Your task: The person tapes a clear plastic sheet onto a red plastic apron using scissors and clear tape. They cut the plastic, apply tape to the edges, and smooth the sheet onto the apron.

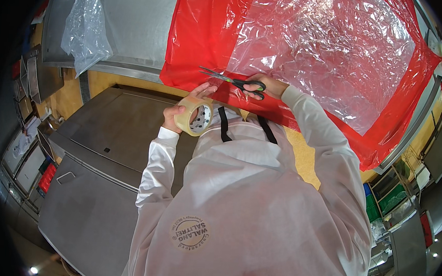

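Observation:
My left hand [176,114] grips a wide roll of clear packing tape [185,119], its thumb and fingers around the ring. To its right, my right hand [264,86] holds a pair of scissors [238,82] with black and green handles. The blades point left and stand slightly apart. Beneath the scissors lies a large sheet of red plastic [202,35], its near edge hanging over the table front by my apron. Crinkled clear plastic [327,58] covers the middle of the red sheet.
The steel table [134,26] runs across the far side. A crumpled clear plastic bag [88,31] hangs over its front edge at the left. Left of me stands a steel cabinet or chest [106,116]. Racks with green crates [392,199] are at the right.

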The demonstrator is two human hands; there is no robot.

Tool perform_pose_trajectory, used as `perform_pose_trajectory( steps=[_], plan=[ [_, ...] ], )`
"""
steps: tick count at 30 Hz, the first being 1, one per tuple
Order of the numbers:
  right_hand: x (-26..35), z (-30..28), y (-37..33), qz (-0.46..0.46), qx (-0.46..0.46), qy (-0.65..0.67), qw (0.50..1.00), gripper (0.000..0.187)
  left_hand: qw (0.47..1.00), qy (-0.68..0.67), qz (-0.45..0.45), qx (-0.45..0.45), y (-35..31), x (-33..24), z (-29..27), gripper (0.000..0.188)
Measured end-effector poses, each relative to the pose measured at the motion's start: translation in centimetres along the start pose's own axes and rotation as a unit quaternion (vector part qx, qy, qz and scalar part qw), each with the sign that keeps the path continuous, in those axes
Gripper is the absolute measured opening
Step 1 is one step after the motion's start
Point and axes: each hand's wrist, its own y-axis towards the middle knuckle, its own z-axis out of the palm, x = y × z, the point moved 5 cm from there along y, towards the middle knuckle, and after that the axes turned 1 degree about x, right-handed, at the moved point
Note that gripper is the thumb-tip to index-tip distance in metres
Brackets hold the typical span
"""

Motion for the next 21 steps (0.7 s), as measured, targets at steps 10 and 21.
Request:
perform_pose_trajectory(
  steps=[10, 21],
  plan=[
    [-0.8, -0.1, 0.0, 0.011, -0.012, -0.034, 0.999, 0.029, 0.998, 0.024, -0.051, 0.005, 0.6, 0.1, 1.4, 0.118],
    [4.3, 11.6, -3.0, -0.091, 0.216, 0.25, 0.939, 0.069, 0.969, -0.066, 0.214, 0.1, -7.6, -3.8, 1.1, 0.128]
  ],
)
